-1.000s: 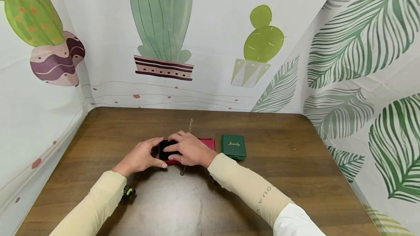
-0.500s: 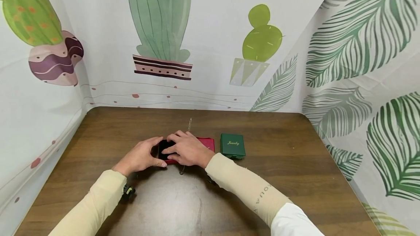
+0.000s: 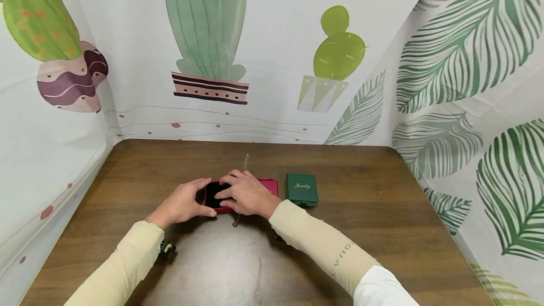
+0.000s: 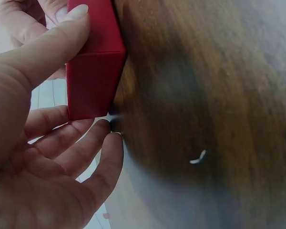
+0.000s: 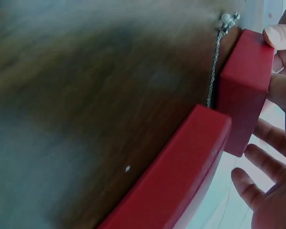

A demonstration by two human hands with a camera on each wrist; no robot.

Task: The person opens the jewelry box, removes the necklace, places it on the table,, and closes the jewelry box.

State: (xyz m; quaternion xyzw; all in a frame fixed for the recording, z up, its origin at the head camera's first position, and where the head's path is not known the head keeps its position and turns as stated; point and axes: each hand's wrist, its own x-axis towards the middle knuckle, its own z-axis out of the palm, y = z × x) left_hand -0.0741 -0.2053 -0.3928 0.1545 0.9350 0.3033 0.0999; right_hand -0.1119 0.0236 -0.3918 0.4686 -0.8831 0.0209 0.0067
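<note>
Red box (image 4: pixel 96 62); between both hands (image 3: pixel 180 203) (image 3: pixel 247 195)

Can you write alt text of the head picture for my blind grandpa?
The left hand holds a red box while the right hand is over the box's black inside. A thin chain passes under that hand, and to the right on the table are a red piece and a green box.
</note>
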